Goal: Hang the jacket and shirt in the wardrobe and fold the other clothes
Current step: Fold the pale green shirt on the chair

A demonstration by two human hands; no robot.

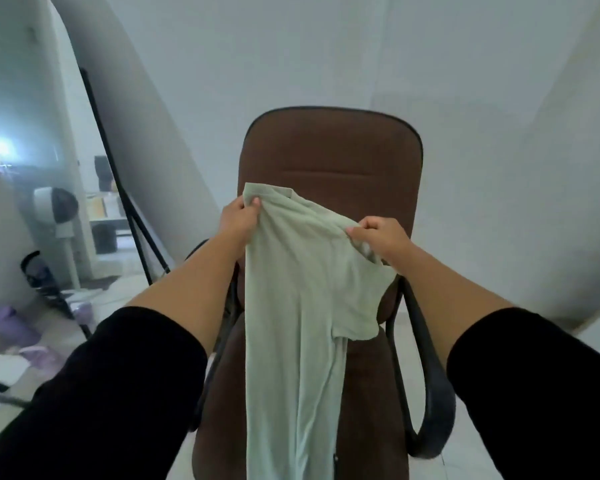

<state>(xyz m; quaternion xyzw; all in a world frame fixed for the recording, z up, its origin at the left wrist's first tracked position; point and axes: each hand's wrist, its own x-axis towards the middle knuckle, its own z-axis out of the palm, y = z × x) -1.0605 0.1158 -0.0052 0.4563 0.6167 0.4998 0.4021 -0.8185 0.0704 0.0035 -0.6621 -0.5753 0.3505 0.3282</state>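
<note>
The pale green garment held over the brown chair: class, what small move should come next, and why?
Probably lower the pale green garment onto the chair seat for folding: left hand and right hand pinch its top edge, and it hangs doubled lengthwise.

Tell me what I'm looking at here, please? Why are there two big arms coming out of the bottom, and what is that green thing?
The picture comes from a camera worn on a person's head, so you see what they see when they look down at their own hands. That is why the arms seem so big: they are close to the camera. There is no machine here, only a person in black sleeves.

The left hand and the right hand each pinch the top edge of a pale green garment and hold it up. It hangs down long in front of a brown office chair with black armrests. What lies on the seat I cannot tell, since the cloth hides most of it. On the left is a doorway with some things on the floor, too blurry to name.
</note>
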